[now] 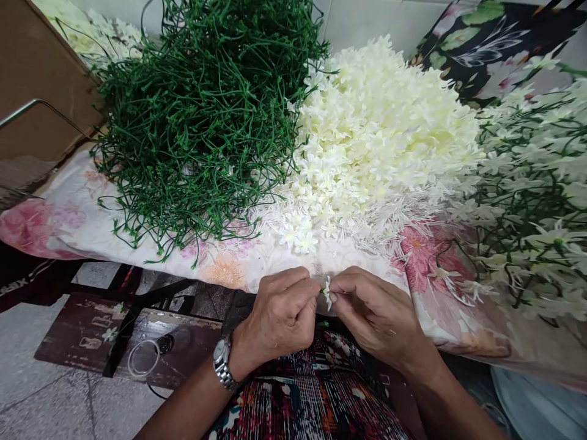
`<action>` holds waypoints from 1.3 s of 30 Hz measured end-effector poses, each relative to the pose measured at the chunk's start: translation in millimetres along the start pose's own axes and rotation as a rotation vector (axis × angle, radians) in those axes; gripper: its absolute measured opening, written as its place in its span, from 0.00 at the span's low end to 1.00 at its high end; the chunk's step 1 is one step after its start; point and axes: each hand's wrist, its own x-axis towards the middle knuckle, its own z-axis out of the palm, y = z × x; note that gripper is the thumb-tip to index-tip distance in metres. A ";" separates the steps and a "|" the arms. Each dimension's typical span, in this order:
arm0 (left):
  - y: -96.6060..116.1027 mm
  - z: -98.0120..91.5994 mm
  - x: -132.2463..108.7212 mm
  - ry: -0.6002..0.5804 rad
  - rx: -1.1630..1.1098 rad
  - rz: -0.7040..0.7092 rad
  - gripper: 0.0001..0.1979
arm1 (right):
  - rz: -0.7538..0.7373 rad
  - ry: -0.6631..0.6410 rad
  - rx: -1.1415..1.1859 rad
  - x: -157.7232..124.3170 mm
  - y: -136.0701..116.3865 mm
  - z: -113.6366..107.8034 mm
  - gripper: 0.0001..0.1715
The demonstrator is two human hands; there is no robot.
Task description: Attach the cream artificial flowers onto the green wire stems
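At the table's front edge, my left hand point(288, 311) is closed, pinching a green stem whose tip shows at its fingertips. My right hand point(376, 311) pinches a small white flower point(327, 293) between thumb and forefinger. The flower and the green tip touch between the two hands. Beyond them lies a large heap of white flowers point(385, 128), with thin white filaments point(389, 220) along its front. A big pile of green stems point(202, 116) stands to its left. Flowers joined to green stems point(541, 201) are heaped on the right.
A floral cloth point(224, 269) covers the table. A cardboard box point(41, 79) stands at the left. Below the table, a brown wooden surface point(169, 324) bears a clear ring point(143, 359). A pale-blue round container point(536, 403) is at the lower right.
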 end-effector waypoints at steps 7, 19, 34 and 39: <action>-1.3 1.8 0.3 0.020 0.014 -0.008 0.13 | 0.013 -0.042 0.023 -2.3 4.1 3.6 0.06; -1.5 4.0 -0.3 0.036 0.016 -0.027 0.13 | -0.013 -0.028 0.029 -2.0 4.8 7.3 0.07; 2.4 -5.0 -1.9 0.131 -0.256 -0.129 0.09 | 0.000 0.046 0.036 4.9 -5.8 -5.5 0.06; 7.6 -7.4 -4.9 0.226 -0.165 -0.050 0.09 | -0.003 0.070 0.071 7.9 -15.1 -12.9 0.06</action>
